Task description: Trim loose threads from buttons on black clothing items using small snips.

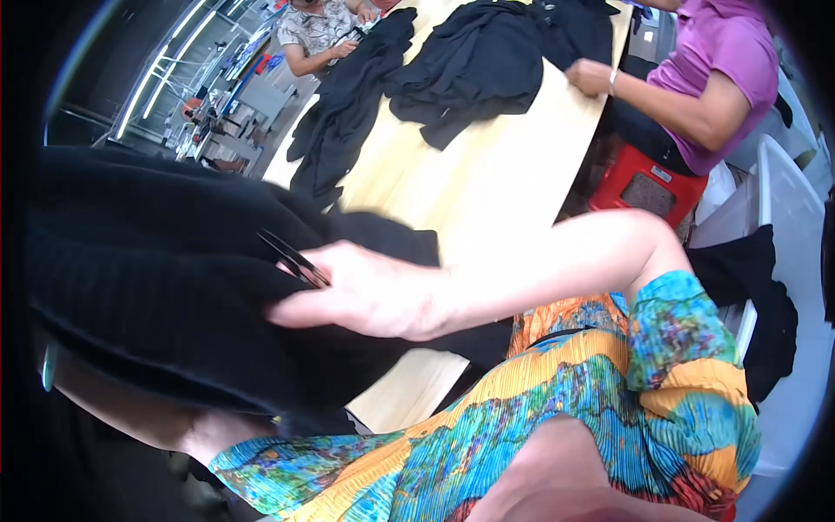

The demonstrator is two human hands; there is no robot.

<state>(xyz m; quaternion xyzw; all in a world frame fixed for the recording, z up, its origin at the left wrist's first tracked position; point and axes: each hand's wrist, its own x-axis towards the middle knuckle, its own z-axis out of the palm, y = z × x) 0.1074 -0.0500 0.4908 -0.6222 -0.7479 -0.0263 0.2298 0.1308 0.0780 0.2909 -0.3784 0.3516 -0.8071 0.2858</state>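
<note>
A black garment (156, 270) with a soft, ribbed-looking surface is lifted in front of me and fills the left side of the view. My right hand (361, 291) lies across its right part, closed around dark thread snips (294, 258). Two slim prongs of the snips stick out past the fingers, over the cloth. From the lower left my left forearm (148, 409) runs behind the raised garment. The cloth hides my left hand, so its fingers do not show.
More black garments (474, 65) are heaped on the pale wooden table (487, 174). One person (317, 39) handles cloth at the far end; another in a purple shirt (718, 78) sits at right on a red stool (644, 183). Dark cloth hangs over a white bin (765, 191).
</note>
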